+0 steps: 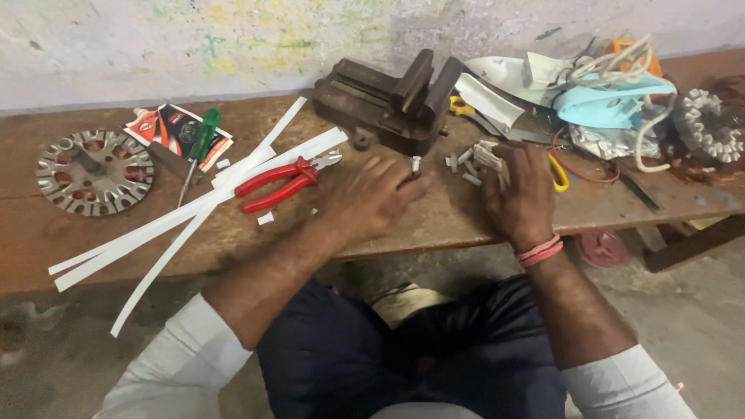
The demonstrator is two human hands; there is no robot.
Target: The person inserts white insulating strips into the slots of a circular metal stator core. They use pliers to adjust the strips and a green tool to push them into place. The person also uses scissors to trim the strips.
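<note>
Left hand (371, 198) lies palm-down on wooden bench (46, 233), fingertips pinching one short white piece (416, 164) just in front of vise (392, 101). Right hand (521, 194) is curled around a bundle of white pieces (489, 157); more loose pieces (459, 161) lie between the hands. Pink bands (541, 251) on right wrist. Red pliers (283, 183) just left of left hand, lying on long white strips (178, 221) that fan toward bench's near edge. Green screwdriver (199, 151) beside them, over a red-and-black packet (167, 128). Slotted metal disc (95, 171) at far left. Right end: pile of light-blue and white plastic parts (613, 101), white cable (648, 132), toothed core (708, 124).
</note>
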